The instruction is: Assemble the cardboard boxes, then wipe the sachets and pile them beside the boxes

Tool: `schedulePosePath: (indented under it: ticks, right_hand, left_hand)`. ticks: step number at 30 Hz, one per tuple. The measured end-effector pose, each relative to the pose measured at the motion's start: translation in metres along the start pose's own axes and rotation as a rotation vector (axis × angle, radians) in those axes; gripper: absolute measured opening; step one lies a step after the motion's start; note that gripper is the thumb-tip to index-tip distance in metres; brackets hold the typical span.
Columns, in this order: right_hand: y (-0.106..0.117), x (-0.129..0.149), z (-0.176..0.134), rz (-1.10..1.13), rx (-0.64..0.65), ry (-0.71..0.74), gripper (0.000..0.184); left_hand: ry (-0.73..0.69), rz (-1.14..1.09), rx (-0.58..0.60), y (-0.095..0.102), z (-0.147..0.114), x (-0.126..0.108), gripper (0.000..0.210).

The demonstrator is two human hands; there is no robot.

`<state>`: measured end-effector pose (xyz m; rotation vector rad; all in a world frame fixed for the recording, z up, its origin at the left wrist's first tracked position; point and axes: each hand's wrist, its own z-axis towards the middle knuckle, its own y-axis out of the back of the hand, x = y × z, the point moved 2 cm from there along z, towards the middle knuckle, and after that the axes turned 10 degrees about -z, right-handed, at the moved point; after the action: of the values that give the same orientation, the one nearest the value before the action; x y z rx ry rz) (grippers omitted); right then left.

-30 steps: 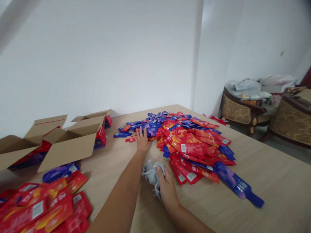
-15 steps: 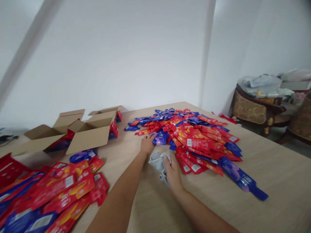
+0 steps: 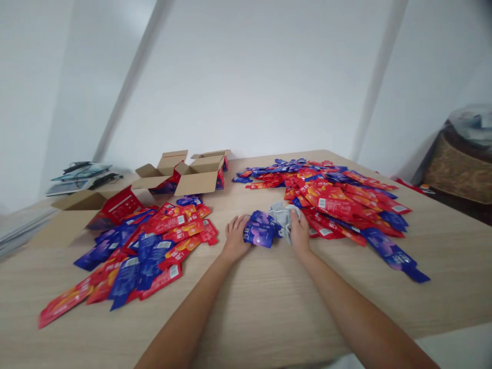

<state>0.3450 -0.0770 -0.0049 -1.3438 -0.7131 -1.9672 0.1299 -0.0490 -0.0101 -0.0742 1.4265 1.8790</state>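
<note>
My left hand [image 3: 236,239] is closed on the left edge of a blue-purple sachet [image 3: 260,229], low over the middle of the table. In my right hand [image 3: 299,231] is a crumpled grey cloth [image 3: 283,215], its fingers wrapped round the right side. The cloth touches or overlaps the sachet's right end; which one I cannot tell. A large heap of red and blue sachets [image 3: 330,197] lies just beyond and right of my right hand. To the left of my left hand spreads a second, looser pile of red and blue sachets [image 3: 154,251].
Several open cardboard boxes [image 3: 198,183] with flaps folded out stand at the back left. Behind them are stacked flat items with dark cables [image 3: 82,177]. A single blue sachet [image 3: 395,254] sticks out from the right heap. A patterned chair [image 3: 459,166] stands beyond the table's right edge.
The view has turned left. My left hand has drawn a blue sachet away from the right heap toward the table's middle. My right hand has brought the cloth against it.
</note>
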Motion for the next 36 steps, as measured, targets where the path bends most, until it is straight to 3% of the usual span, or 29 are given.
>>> schedulePosePath:
  ticks: [4, 6, 8, 11, 17, 22, 25, 31, 36]
  right_hand:
    - [-0.018, 0.005, -0.015, -0.083, 0.371, 0.127, 0.036]
    - [-0.025, 0.001, -0.018, -0.163, 0.49, 0.164, 0.035]
    - [-0.025, -0.007, -0.012, -0.291, 0.458, 0.158, 0.035]
    - [-0.015, -0.02, 0.006, -0.447, 0.31, 0.11, 0.034]
    - [-0.001, -0.022, 0.017, -0.236, 0.136, 0.05, 0.039]
    - [-0.006, -0.003, 0.002, -0.126, 0.131, 0.079, 0.041]
    - [-0.007, 0.003, -0.001, -0.128, 0.14, 0.095, 0.04]
    - [-0.002, -0.003, 0.006, -0.034, 0.101, 0.013, 0.044]
    - [-0.01, -0.004, 0.0, 0.023, 0.269, -0.087, 0.048]
  left_hand:
    - [-0.029, -0.067, 0.048, 0.004, -0.018, -0.009, 0.061]
    - [-0.036, -0.073, 0.059, 0.008, -0.019, -0.011, 0.057]
    - [-0.071, -0.039, 0.069, 0.014, -0.018, -0.013, 0.057]
    - [-0.151, 0.034, 0.092, 0.023, -0.02, -0.023, 0.059]
    - [-0.235, 0.123, 0.241, 0.02, -0.024, -0.043, 0.043]
    - [-0.054, 0.22, 0.138, 0.017, -0.01, -0.02, 0.049]
    - [-0.088, 0.183, 0.119, 0.021, -0.006, -0.013, 0.058]
    - [-0.266, -0.021, 0.213, 0.027, -0.018, -0.036, 0.054]
    - [-0.139, -0.162, 0.377, 0.028, -0.023, -0.029, 0.05]
